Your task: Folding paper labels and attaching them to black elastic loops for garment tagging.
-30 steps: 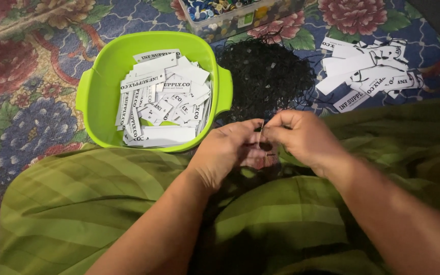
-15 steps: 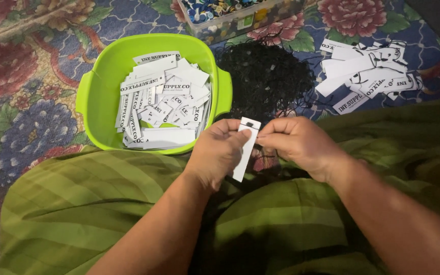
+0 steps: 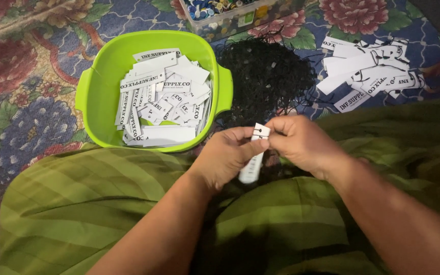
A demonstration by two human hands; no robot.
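Head view: looks down over lap and patterned floor.
Left hand (image 3: 227, 160): fingers curled, pinching narrow white paper tag (image 3: 254, 160) along its length; tag held upright just above lap, centre of scene.
Right hand (image 3: 299, 142): fingertips closed on top end of same tag, beside thin black string there.
Lap cloth (image 3: 92, 203): soft green striped fabric, folded, near edge.
Lime-green plastic basin (image 3: 95, 97): rounded square, smooth, side handles, left of hands; filled with loose flat white printed tags (image 3: 161, 102).
Black string heap (image 3: 268, 76): tangled, wiry mound, far from hands, just right of basin.
Strung white tags pile (image 3: 370, 71): flat rectangles with black loops, far right.
Clear plastic box (image 3: 230, 15): small mixed-colour pieces inside, far centre.
Floral carpet (image 3: 21, 61): woven red and blue blooms.
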